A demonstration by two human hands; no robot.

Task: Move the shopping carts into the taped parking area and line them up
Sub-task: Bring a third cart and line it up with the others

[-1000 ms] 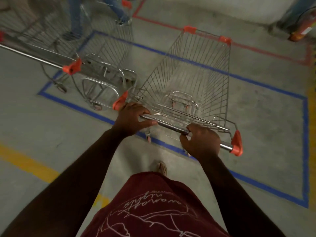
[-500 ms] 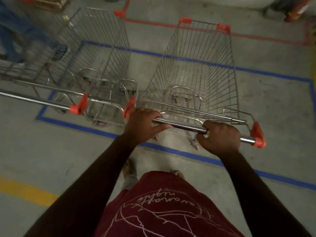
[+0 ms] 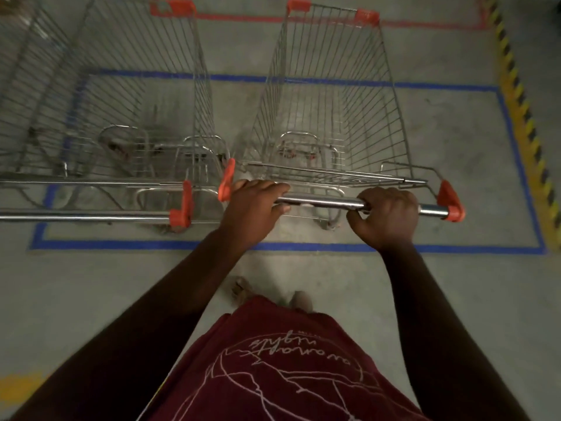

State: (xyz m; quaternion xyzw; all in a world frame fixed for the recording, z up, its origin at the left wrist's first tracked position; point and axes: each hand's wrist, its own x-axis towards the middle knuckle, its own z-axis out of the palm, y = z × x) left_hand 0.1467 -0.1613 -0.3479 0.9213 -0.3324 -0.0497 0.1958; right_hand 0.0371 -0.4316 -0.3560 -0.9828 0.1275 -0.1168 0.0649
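Note:
A wire shopping cart [image 3: 334,95] with orange corner caps stands in front of me, its basket inside the blue taped rectangle [image 3: 303,247]. My left hand [image 3: 253,205] rests over the left end of its steel handle bar [image 3: 321,202], fingers only loosely curled. My right hand [image 3: 384,217] is closed tightly around the bar's right part. A second cart [image 3: 127,95] stands parallel on the left, inside the same rectangle, its handle's orange cap almost touching my cart's cap. Part of a third cart [image 3: 18,95] shows at the far left edge.
Red tape [image 3: 425,24] marks another area beyond the blue one. A yellow-and-black striped strip [image 3: 522,117] runs along the right side. Bare concrete floor lies inside the blue rectangle to the right of my cart. A yellow floor line [image 3: 21,387] is at lower left.
My cart has rolled forward and straightened, ending square beside the left cart inside the blue tape. Both hands stayed on the handle. The people at the upper left are out of view.

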